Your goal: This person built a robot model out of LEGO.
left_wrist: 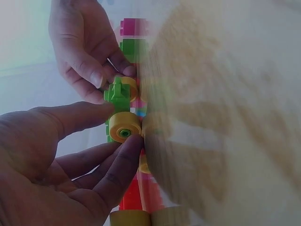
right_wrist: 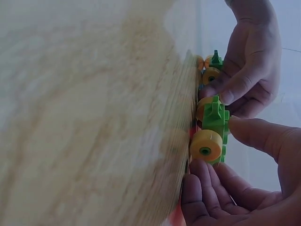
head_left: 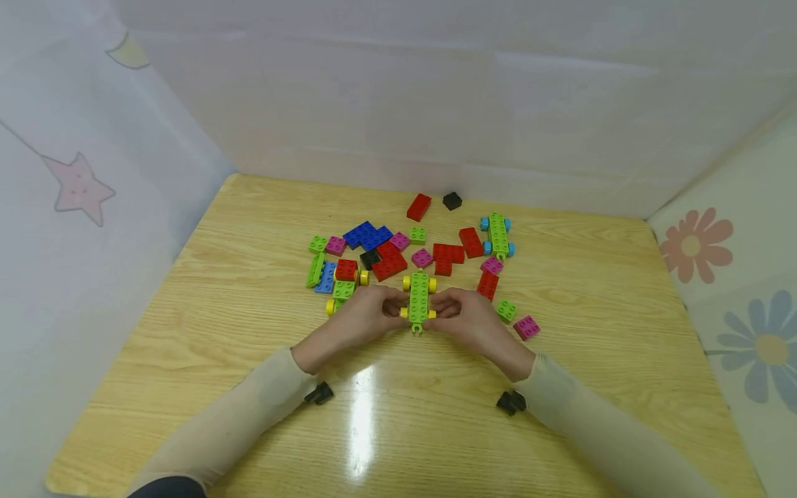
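A green toy car base [head_left: 418, 297] with studs on top and yellow wheels stands on the table, its hooked end towards me. From the left my left hand [head_left: 371, 315] holds it, with thumb and fingers around a yellow wheel [left_wrist: 125, 127] in the left wrist view. On the opposite side my right hand [head_left: 471, 324] grips the base, its thumb at the green body and its fingers by the other yellow wheel [right_wrist: 206, 146] in the right wrist view. Beside my left wrist is another green car base [head_left: 344, 290] with yellow wheels and a red block [head_left: 346, 270] on it, partly hidden.
Behind the hands lie blue blocks [head_left: 367, 236], red blocks [head_left: 450, 254], pink blocks [head_left: 422, 258] and black blocks [head_left: 452, 201]. A green car base with blue wheels [head_left: 498, 235] stands at the back right. Right of my right hand are a green block [head_left: 507, 310] and a pink block [head_left: 527, 328].
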